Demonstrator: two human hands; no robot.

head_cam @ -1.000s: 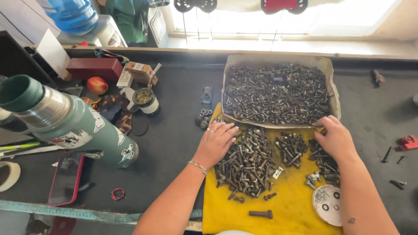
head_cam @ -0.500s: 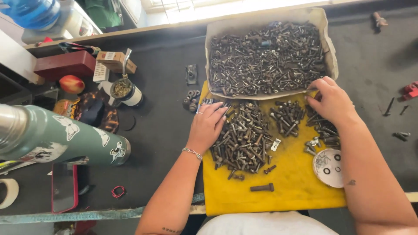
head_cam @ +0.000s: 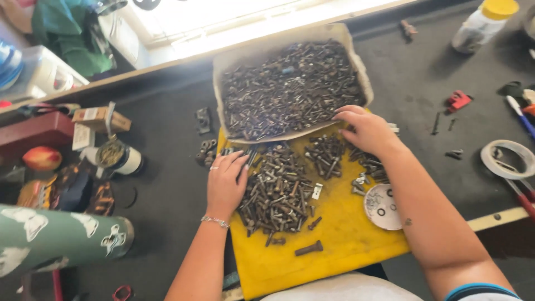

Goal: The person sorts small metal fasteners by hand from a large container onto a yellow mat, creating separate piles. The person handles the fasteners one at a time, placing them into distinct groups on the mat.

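The step in hand looked like sorting: the left hand lay flat, fingers loosely spread and empty, against a heap of dark rusty bolts on the yellow mat. The right hand rested, fingers curled, at the bolt-filled tray; whether it held anything could not be told. Picking singles would demand a fine pinch.

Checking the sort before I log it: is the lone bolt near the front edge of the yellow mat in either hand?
No, the lone bolt lies on the yellow mat, apart from both hands.
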